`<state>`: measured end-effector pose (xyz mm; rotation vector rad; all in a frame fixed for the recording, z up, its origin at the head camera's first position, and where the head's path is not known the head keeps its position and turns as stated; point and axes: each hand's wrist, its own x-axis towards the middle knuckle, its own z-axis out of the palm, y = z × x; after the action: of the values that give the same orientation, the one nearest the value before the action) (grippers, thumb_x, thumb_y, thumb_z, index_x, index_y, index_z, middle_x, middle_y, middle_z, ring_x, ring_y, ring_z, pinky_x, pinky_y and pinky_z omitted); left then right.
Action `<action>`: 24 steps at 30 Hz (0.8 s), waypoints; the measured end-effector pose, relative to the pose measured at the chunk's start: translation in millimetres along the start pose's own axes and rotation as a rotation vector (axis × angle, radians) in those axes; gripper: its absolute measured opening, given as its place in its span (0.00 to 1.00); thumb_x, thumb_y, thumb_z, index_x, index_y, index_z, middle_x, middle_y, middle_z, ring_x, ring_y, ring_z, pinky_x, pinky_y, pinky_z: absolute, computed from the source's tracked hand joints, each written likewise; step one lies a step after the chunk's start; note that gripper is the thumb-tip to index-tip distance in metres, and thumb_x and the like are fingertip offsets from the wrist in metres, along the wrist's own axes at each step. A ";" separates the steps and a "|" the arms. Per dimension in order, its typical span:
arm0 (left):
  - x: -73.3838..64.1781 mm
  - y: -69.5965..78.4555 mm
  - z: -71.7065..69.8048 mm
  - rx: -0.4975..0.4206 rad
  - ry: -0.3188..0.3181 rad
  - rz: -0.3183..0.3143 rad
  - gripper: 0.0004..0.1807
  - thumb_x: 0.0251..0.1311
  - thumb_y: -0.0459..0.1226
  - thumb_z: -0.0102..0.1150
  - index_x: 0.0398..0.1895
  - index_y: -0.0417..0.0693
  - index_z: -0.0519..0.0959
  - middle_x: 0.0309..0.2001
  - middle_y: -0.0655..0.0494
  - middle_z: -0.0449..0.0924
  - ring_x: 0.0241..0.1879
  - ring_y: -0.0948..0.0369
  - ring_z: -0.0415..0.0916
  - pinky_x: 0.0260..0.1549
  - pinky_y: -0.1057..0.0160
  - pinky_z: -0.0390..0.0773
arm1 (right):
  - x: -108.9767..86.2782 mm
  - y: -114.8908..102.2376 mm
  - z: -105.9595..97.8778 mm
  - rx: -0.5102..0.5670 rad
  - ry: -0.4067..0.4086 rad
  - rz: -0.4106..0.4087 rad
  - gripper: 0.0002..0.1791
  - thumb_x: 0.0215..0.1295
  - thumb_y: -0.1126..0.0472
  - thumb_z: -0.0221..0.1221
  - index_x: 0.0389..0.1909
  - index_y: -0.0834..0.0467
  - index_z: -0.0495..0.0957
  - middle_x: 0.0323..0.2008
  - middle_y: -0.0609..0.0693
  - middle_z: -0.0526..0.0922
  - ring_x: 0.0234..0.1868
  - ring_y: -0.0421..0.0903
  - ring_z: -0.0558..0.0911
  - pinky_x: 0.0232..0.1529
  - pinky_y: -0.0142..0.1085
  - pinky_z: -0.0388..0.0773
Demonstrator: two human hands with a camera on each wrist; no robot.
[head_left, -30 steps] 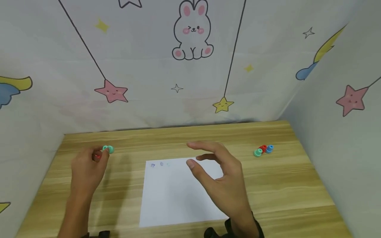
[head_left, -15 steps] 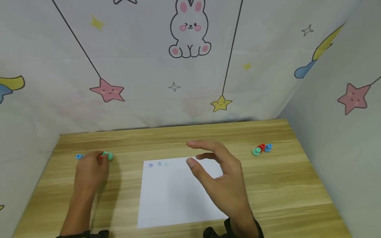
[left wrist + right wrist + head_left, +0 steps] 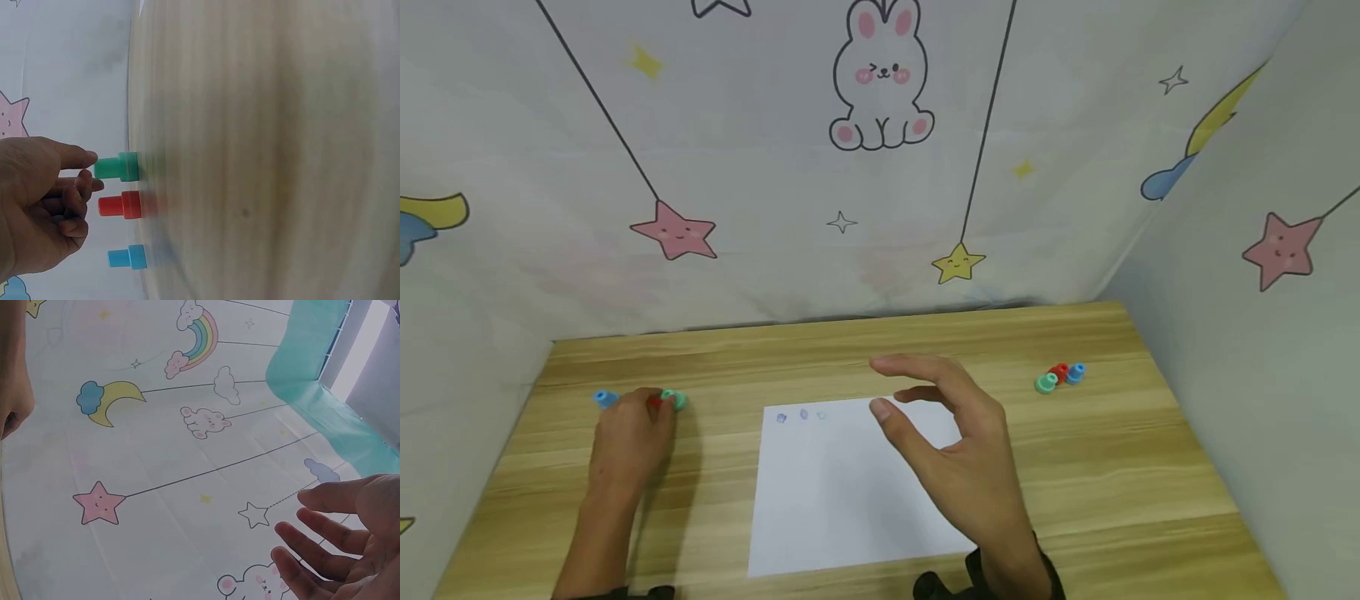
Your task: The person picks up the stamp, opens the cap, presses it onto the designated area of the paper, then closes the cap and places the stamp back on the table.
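Note:
My left hand [image 3: 631, 442] is over the left part of the table, at a small row of stamps. Its thumb and finger pinch the handle end of a green stamp [image 3: 119, 167], which stands with its wide base on the table. A red stamp [image 3: 122, 205] stands close beside it, mostly hidden by the hand in the head view. A little apart stands a blue stamp [image 3: 604, 399]. My right hand [image 3: 966, 454] is raised above the paper [image 3: 842, 492], fingers spread and bent, holding nothing. Several small faint prints mark the paper's upper left corner.
At the right of the table [image 3: 1120, 467] another green stamp [image 3: 1046, 383], red stamp [image 3: 1059, 372] and blue stamp [image 3: 1077, 373] stand close together. A printed curtain [image 3: 775, 167] with stars and a bunny rises behind the table and along its sides.
My left hand has come down with the green stamp, which now stands on the table next to the red one. The blue stamp has come into sight. My right hand has stayed still.

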<state>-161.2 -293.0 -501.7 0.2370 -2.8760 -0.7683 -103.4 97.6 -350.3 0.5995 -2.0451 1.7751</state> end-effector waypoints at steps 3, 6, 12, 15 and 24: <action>-1.8 1.4 -2.8 -0.004 -0.007 -0.026 0.26 0.76 0.39 0.57 0.60 0.18 0.76 0.41 0.26 0.85 0.43 0.31 0.84 0.40 0.34 0.82 | -0.8 0.1 0.1 0.002 -0.007 0.008 0.21 0.66 0.72 0.69 0.57 0.54 0.85 0.55 0.49 0.88 0.58 0.47 0.85 0.53 0.39 0.86; -4.7 7.1 -7.3 0.004 0.029 -0.037 0.27 0.76 0.40 0.58 0.62 0.19 0.75 0.38 0.30 0.85 0.40 0.36 0.83 0.37 0.38 0.82 | -1.0 0.4 0.1 0.000 -0.015 0.015 0.20 0.67 0.72 0.69 0.58 0.54 0.85 0.55 0.48 0.88 0.59 0.47 0.85 0.54 0.39 0.86; -15.9 41.1 -22.8 -0.033 0.198 0.083 0.22 0.75 0.37 0.60 0.62 0.27 0.79 0.32 0.39 0.85 0.26 0.54 0.75 0.23 0.67 0.71 | -0.8 1.4 -2.2 -0.008 -0.008 0.001 0.20 0.67 0.72 0.68 0.57 0.54 0.85 0.55 0.48 0.88 0.58 0.47 0.85 0.53 0.39 0.86; -24.3 65.9 -31.6 -0.099 0.327 0.200 0.18 0.72 0.33 0.63 0.59 0.29 0.82 0.30 0.42 0.84 0.27 0.64 0.70 0.26 0.77 0.66 | -0.9 1.5 -3.4 -0.011 -0.006 0.004 0.20 0.67 0.72 0.68 0.57 0.54 0.85 0.55 0.48 0.88 0.58 0.47 0.85 0.54 0.39 0.86; -48.5 152.0 -48.9 -0.372 0.642 0.521 0.13 0.64 0.30 0.67 0.49 0.28 0.86 0.30 0.39 0.82 0.30 0.72 0.69 0.33 0.77 0.63 | -0.9 1.3 -3.5 -0.014 -0.006 0.000 0.20 0.67 0.72 0.68 0.57 0.54 0.85 0.55 0.49 0.88 0.58 0.47 0.86 0.54 0.40 0.86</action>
<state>-121.7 -177.1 -388.4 -0.2597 -2.0130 -0.8897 -103.3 101.3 -351.3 0.6010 -2.0594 1.7596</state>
